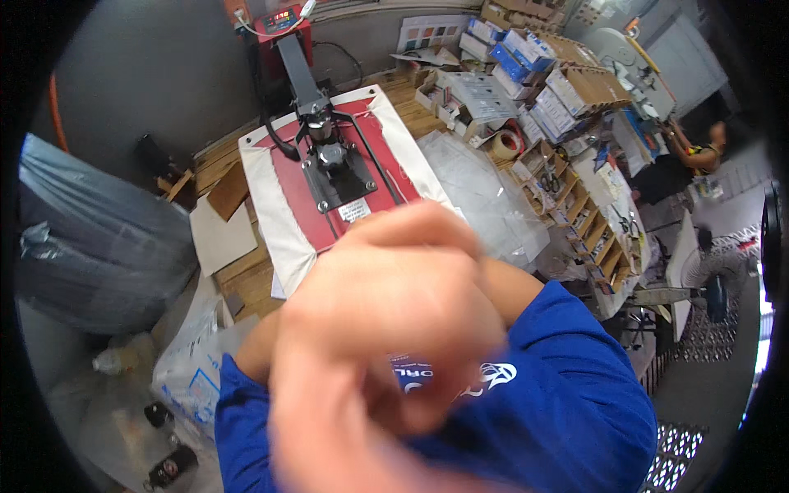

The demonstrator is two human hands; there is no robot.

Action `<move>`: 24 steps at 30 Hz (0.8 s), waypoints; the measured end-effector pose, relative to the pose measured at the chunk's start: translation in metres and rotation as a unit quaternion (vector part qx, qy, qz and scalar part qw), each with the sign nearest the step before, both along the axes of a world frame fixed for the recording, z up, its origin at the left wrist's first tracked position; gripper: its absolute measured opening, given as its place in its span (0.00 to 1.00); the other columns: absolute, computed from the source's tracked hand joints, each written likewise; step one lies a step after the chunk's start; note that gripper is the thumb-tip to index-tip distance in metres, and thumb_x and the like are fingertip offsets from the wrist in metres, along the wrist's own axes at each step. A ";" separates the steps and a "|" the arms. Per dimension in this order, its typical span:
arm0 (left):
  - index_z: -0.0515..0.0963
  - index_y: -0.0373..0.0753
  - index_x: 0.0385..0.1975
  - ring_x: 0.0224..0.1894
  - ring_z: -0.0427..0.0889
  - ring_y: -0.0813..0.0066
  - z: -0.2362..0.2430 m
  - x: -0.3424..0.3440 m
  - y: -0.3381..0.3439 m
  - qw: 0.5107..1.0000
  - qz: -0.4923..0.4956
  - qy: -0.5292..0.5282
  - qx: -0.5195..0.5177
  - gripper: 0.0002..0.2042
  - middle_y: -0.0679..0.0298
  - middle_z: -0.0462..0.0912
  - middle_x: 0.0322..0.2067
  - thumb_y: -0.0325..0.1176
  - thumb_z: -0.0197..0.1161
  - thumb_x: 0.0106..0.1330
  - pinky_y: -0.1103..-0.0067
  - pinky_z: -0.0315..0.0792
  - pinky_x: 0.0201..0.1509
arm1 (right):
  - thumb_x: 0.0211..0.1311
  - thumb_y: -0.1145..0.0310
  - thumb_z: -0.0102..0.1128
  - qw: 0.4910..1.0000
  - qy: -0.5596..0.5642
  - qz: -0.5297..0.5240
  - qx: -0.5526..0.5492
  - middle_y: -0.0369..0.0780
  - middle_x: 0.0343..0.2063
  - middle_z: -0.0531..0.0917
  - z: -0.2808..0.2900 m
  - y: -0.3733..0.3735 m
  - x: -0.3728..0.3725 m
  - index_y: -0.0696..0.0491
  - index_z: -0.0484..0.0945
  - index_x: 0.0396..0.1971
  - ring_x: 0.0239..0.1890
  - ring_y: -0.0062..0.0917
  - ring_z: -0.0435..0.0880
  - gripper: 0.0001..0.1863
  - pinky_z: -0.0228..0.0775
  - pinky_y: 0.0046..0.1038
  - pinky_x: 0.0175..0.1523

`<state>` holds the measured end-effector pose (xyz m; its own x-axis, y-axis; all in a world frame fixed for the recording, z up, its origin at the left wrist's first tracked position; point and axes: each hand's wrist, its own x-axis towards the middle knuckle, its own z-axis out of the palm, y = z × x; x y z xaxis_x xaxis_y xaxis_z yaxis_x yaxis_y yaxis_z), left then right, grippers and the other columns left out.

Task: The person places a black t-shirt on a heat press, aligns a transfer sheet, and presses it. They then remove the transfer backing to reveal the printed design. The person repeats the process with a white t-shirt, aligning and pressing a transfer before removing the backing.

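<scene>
A hand of mine point(394, 300), large and smeared by motion, fills the middle of the view close up. Its fingers look bent, but I cannot tell whether they hold anything. Both my left arm point(259, 349) and my right arm point(511, 292) run in behind it from blue sleeves, so which hand it is, and where the other one is, stays hidden. Beyond the hand stands a heat press point(329, 156) with a black arm and a red top plate edged in white cloth. The blurred hand covers the near part of that plate.
Clear plastic sheets point(481, 193) lie right of the press. Farther right are stacked boxes point(567, 90), a tape roll point(507, 145) and a wooden compartment tray point(588, 226). Left stands a plastic-covered bulk point(99, 238); cardboard point(222, 234) lies nearby. Another person point(699, 156) is at the far right.
</scene>
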<state>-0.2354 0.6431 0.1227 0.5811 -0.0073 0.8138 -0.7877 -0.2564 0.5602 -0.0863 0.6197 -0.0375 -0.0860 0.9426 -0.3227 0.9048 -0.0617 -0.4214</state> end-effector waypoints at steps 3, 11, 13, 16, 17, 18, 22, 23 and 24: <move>0.75 0.40 0.33 0.30 0.76 0.67 0.045 0.015 -0.036 0.994 -0.109 -0.001 -0.021 0.05 0.64 0.76 0.24 0.27 0.65 0.61 0.71 0.72 0.39 | 0.50 0.58 0.65 0.996 -0.056 0.074 0.010 0.51 0.37 0.88 0.001 -0.003 0.000 0.56 0.88 0.31 0.43 0.45 0.89 0.16 0.80 0.44 0.47; 0.76 0.39 0.36 0.30 0.78 0.67 0.054 0.083 -0.089 0.989 -0.138 -0.025 -0.043 0.07 0.63 0.77 0.26 0.25 0.64 0.59 0.72 0.74 0.37 | 0.44 0.67 0.61 0.992 -0.029 0.086 0.088 0.49 0.34 0.87 -0.009 -0.012 0.008 0.56 0.86 0.30 0.38 0.44 0.88 0.13 0.80 0.43 0.43; 0.77 0.38 0.37 0.30 0.78 0.67 0.055 0.088 -0.096 0.990 -0.131 -0.028 -0.044 0.08 0.62 0.78 0.27 0.24 0.64 0.58 0.72 0.74 0.37 | 0.43 0.67 0.62 0.992 -0.027 0.090 0.079 0.50 0.34 0.88 -0.007 -0.011 0.008 0.56 0.87 0.29 0.38 0.43 0.89 0.13 0.81 0.41 0.44; 0.77 0.38 0.38 0.31 0.79 0.68 0.058 0.092 -0.100 0.991 -0.119 -0.034 -0.044 0.09 0.62 0.78 0.28 0.23 0.64 0.57 0.72 0.74 0.36 | 0.42 0.68 0.61 0.992 -0.036 0.103 0.067 0.50 0.34 0.88 0.000 -0.009 0.008 0.56 0.88 0.30 0.38 0.42 0.89 0.14 0.82 0.39 0.44; 0.78 0.38 0.38 0.31 0.79 0.68 0.060 0.092 -0.101 0.992 -0.116 -0.033 -0.044 0.09 0.62 0.78 0.28 0.22 0.64 0.57 0.72 0.75 0.36 | 0.42 0.68 0.61 0.992 -0.038 0.102 0.057 0.50 0.34 0.88 0.003 -0.008 0.007 0.56 0.88 0.30 0.38 0.41 0.90 0.14 0.82 0.38 0.44; 0.78 0.38 0.38 0.31 0.79 0.68 0.062 0.091 -0.102 0.992 -0.110 -0.034 -0.044 0.10 0.61 0.78 0.29 0.22 0.64 0.57 0.73 0.75 0.36 | 0.42 0.68 0.61 0.993 -0.045 0.103 0.042 0.50 0.34 0.88 0.005 -0.008 0.007 0.56 0.88 0.30 0.38 0.41 0.90 0.14 0.82 0.38 0.44; 0.79 0.37 0.40 0.31 0.80 0.68 0.066 0.084 -0.099 0.994 -0.094 -0.035 -0.035 0.12 0.61 0.79 0.30 0.20 0.63 0.56 0.73 0.75 0.36 | 0.42 0.70 0.60 0.993 -0.019 0.094 0.063 0.52 0.31 0.87 -0.003 -0.007 0.006 0.59 0.86 0.26 0.36 0.46 0.88 0.11 0.81 0.43 0.42; 0.79 0.37 0.40 0.31 0.80 0.68 0.063 0.084 -0.098 0.996 -0.082 -0.036 -0.027 0.12 0.60 0.79 0.30 0.20 0.63 0.56 0.73 0.76 0.35 | 0.44 0.67 0.64 0.993 -0.035 0.088 0.065 0.50 0.31 0.88 -0.010 -0.006 0.005 0.55 0.87 0.26 0.36 0.45 0.88 0.10 0.81 0.43 0.42; 0.79 0.37 0.41 0.31 0.81 0.68 0.059 0.085 -0.095 0.997 -0.066 -0.031 -0.015 0.12 0.60 0.79 0.31 0.20 0.63 0.56 0.73 0.76 0.35 | 0.44 0.66 0.64 0.994 -0.038 0.090 0.051 0.49 0.32 0.88 -0.018 -0.005 0.004 0.55 0.87 0.26 0.36 0.44 0.89 0.10 0.81 0.43 0.42</move>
